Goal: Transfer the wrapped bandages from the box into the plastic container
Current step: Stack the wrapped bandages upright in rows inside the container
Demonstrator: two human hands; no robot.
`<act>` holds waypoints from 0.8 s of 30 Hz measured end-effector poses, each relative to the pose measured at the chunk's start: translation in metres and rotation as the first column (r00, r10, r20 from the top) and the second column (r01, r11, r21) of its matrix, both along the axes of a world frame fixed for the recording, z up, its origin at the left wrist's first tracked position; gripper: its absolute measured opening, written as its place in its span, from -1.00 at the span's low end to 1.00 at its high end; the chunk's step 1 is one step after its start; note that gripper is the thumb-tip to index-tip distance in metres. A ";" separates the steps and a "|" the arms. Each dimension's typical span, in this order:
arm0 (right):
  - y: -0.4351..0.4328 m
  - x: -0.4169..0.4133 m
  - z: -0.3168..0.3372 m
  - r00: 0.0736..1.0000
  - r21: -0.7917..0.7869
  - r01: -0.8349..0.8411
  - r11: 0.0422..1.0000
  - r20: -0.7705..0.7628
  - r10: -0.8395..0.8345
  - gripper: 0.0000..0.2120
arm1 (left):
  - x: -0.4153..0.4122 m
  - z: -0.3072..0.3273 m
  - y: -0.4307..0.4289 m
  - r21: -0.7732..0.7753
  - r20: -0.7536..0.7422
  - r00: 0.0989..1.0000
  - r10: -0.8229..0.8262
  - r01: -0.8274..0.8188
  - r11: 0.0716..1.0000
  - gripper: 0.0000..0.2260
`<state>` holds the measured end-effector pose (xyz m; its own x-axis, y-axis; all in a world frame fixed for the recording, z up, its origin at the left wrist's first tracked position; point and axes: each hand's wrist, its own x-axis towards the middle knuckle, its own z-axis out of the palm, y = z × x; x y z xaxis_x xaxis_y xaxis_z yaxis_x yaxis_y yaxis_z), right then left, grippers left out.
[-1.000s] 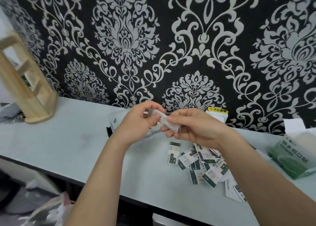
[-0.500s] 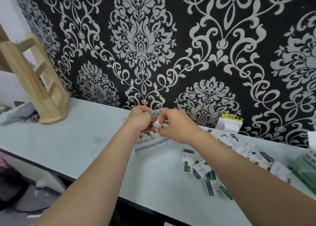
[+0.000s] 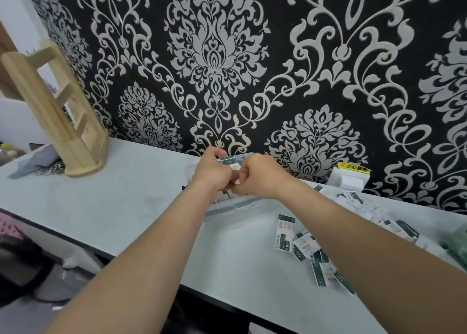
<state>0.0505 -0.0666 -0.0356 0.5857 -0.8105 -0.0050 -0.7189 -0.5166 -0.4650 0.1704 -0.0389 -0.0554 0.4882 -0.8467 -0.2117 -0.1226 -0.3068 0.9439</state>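
My left hand (image 3: 214,172) and my right hand (image 3: 260,178) meet over the clear plastic container (image 3: 237,205) at the back of the pale table (image 3: 126,194). Both pinch a small stack of wrapped bandages (image 3: 231,163), white with dark green ends, held just above the container's opening. More wrapped bandages (image 3: 300,242) lie scattered on the table to the right, under and beside my right forearm. The green bandage box (image 3: 456,245) shows only as a blurred edge at the far right.
A wooden rack (image 3: 63,116) stands at the left against the patterned wall. A white socket block with a yellow label (image 3: 350,177) sits by the wall to the right. Grey cloth and keys (image 3: 40,165) lie at the table's left end.
Both hands have moved away from me and lower, carrying the bandage stack from above the table to the container's opening. The view has shifted left, pushing the box to the frame's edge.
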 end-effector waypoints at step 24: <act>-0.010 -0.015 0.001 0.882 -0.242 -0.264 0.933 -0.453 0.132 -0.82 | -0.014 -0.012 -0.017 0.323 0.575 0.773 -0.269 0.088 0.942 -0.59</act>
